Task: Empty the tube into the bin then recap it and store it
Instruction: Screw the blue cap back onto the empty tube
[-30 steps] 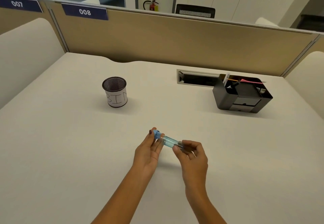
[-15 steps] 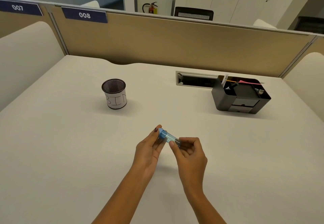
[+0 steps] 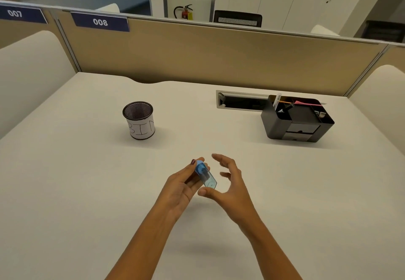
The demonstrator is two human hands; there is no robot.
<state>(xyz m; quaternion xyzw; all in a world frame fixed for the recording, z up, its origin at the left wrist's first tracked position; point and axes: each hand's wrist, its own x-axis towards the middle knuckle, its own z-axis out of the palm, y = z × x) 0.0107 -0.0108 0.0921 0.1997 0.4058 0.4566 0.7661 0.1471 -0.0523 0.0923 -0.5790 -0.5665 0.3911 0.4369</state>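
here, left hand (image 3: 183, 186) pinching tube (image 3: 205, 174), right hand (image 3: 228, 183) spread

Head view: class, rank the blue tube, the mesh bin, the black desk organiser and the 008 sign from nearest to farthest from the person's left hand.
1. Blue tube: held in the left hand itself.
2. Mesh bin: ahead and slightly left on the desk.
3. Black desk organiser: far right of the desk.
4. 008 sign: up on the partition, beyond the bin.
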